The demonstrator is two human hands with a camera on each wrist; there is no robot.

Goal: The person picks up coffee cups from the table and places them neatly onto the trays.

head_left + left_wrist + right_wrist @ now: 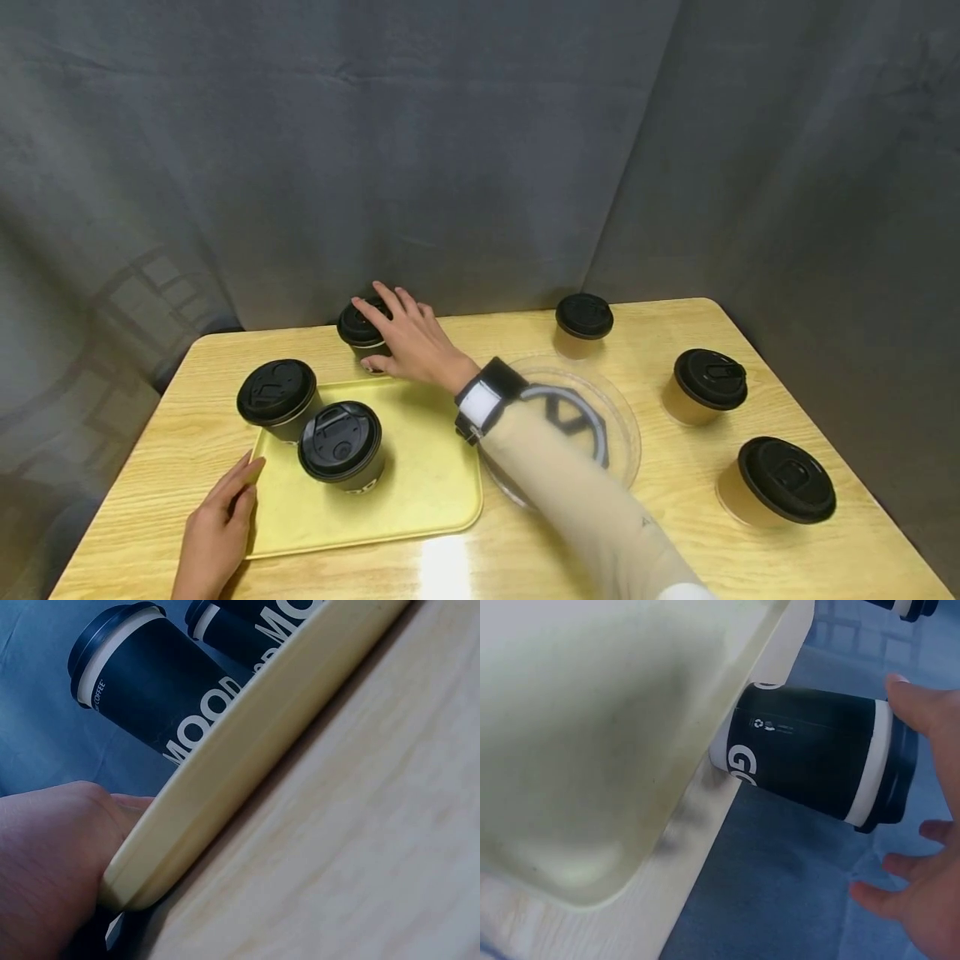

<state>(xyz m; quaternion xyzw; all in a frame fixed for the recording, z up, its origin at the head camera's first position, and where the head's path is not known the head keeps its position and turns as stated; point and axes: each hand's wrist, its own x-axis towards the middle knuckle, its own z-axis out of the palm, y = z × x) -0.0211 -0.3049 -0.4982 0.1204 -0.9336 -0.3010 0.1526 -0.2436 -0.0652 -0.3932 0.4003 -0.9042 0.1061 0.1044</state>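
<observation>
A yellow tray [427, 467] lies on the left part of the table. My left hand [217, 525] grips its left rim near the front corner, fingers over the edge. Two black coffee cups with lids stand at the tray's left side, the nearer cup [341, 446] and the farther cup [277, 400]; white MOOD lettering shows on one cup [150, 682] in the left wrist view. Behind the tray, a third black cup [802, 750] stands on the table. My right hand [420, 346] spreads over its lid, thumb at the lid's edge and the other fingers apart from the cup.
Under my right forearm lies a clear round plastic dish [626, 417] with a grey ring. Three brown cups with black lids stand on the right: a back cup [583, 325], a middle cup [701, 387] and a front cup [772, 483]. A grey curtain [480, 167] hangs behind the table.
</observation>
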